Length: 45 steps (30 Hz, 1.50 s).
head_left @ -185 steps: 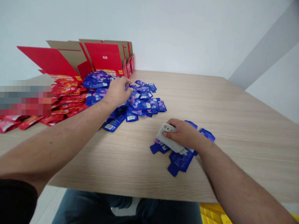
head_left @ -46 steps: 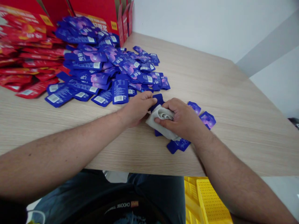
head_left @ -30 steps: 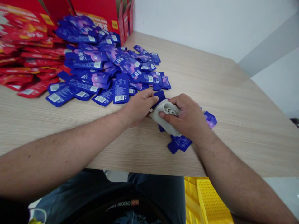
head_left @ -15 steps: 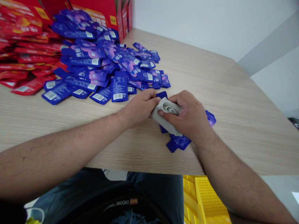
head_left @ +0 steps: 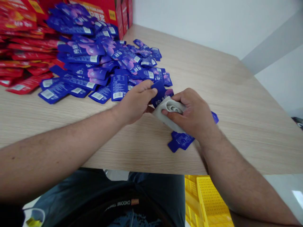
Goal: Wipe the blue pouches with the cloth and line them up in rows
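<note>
Blue sachet point(head_left: 161, 93) apparently touching left hand point(head_left: 135, 102); right hand point(head_left: 192, 112) grips grey cloth point(head_left: 168, 114).

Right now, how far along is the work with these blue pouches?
Seemingly done: two loose blue pouches lie apart from the heap, beside the right hand. In hand: the left hand holds a blue pouch against a grey cloth gripped by the right hand. Left: the large heap of blue pouches, with red pouches piled beyond it.
</note>
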{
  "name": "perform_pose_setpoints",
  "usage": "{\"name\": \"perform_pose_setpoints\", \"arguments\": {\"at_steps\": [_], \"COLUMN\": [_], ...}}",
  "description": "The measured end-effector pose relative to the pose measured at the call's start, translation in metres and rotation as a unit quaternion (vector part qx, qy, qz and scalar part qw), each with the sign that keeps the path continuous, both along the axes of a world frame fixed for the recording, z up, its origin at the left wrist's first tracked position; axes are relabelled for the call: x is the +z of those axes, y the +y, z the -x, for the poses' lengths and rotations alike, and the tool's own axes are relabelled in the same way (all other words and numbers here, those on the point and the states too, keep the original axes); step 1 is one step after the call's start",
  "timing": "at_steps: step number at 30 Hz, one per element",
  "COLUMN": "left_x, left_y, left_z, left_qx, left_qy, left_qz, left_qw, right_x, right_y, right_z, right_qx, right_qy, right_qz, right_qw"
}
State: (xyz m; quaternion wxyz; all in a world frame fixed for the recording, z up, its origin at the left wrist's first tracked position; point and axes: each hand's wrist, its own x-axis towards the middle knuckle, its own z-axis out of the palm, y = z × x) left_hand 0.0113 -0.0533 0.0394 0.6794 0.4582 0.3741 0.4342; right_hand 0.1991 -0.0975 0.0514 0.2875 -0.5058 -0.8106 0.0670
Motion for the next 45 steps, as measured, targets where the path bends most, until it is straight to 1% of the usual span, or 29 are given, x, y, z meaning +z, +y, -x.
{"name": "perform_pose_setpoints", "arguments": {"at_steps": [2,4,6,7,10,12,15,17,19,21,24,26,28,31,32,34,37,39,41,43,45], "left_x": [0.011,0.021,0.025,0.026,0.022,0.018,0.014,0.013,0.014,0.016,0.017,0.017,0.016,0.013,0.012,0.009,0.006,0.006,0.007,0.009,0.009], "left_y": [0.000,0.000,0.001,0.002,0.003,0.004,0.007,0.011,0.016,0.019,0.020,0.018,0.014,0.008,0.007,0.007,0.011,0.015,0.017,0.017,0.014], "left_z": [0.003,0.007,0.010,0.010,0.009,0.006,0.004,0.007,0.010,0.014,0.016,0.014,0.011,0.006,0.005,0.004,0.006,0.008,0.009,0.009,0.007], "left_qx": [0.015,0.018,0.012,0.007,0.014,0.031,0.037,0.047,0.064,0.073,0.051,0.033,0.014,-0.022,-0.026,-0.019,0.014,0.040,0.056,0.059,0.055], "left_qy": [-0.016,-0.023,-0.020,-0.018,-0.016,-0.013,-0.014,-0.027,-0.038,-0.040,-0.036,-0.031,-0.025,-0.012,-0.012,-0.027,-0.065,-0.072,-0.064,-0.061,-0.062], "left_qz": [0.014,0.022,0.023,0.021,0.011,0.015,0.031,0.037,0.043,0.051,0.050,0.048,0.052,0.076,0.084,0.092,0.086,0.091,0.100,0.098,0.085], "left_qw": [1.000,0.999,0.999,1.000,1.000,0.999,0.999,0.998,0.996,0.995,0.997,0.998,0.998,0.997,0.996,0.995,0.994,0.992,0.991,0.992,0.993], "right_x": [0.000,0.000,0.002,0.004,0.007,0.005,0.001,0.000,0.004,0.009,0.012,0.010,0.005,-0.002,-0.003,-0.003,-0.001,0.001,0.003,0.004,0.003], "right_y": [0.000,0.001,0.001,0.001,0.000,0.000,0.001,0.003,0.005,0.007,0.008,0.007,0.007,0.008,0.008,0.008,0.008,0.008,0.008,0.007,0.005], "right_z": [-0.002,-0.004,-0.006,-0.006,-0.005,-0.003,-0.004,-0.008,-0.013,-0.018,-0.019,-0.017,-0.014,-0.012,-0.012,-0.013,-0.018,-0.023,-0.025,-0.023,-0.016], "right_qx": [0.006,0.039,0.049,0.036,-0.013,-0.007,0.051,0.069,0.056,0.031,0.009,0.006,-0.002,-0.026,-0.029,-0.015,0.034,0.047,0.041,0.028,0.011], "right_qy": [-0.011,-0.036,-0.040,-0.030,0.014,0.015,-0.028,-0.052,-0.047,-0.016,0.036,0.067,0.127,0.251,0.277,0.283,0.243,0.226,0.214,0.198,0.175], "right_qz": [0.014,0.050,0.065,0.058,0.013,0.005,0.052,0.084,0.099,0.099,0.093,0.099,0.124,0.167,0.179,0.214,0.283,0.300,0.293,0.267,0.197], "right_qw": [1.000,0.997,0.996,0.997,1.000,1.000,0.997,0.993,0.992,0.995,0.995,0.993,0.984,0.953,0.944,0.935,0.927,0.926,0.931,0.943,0.965]}}
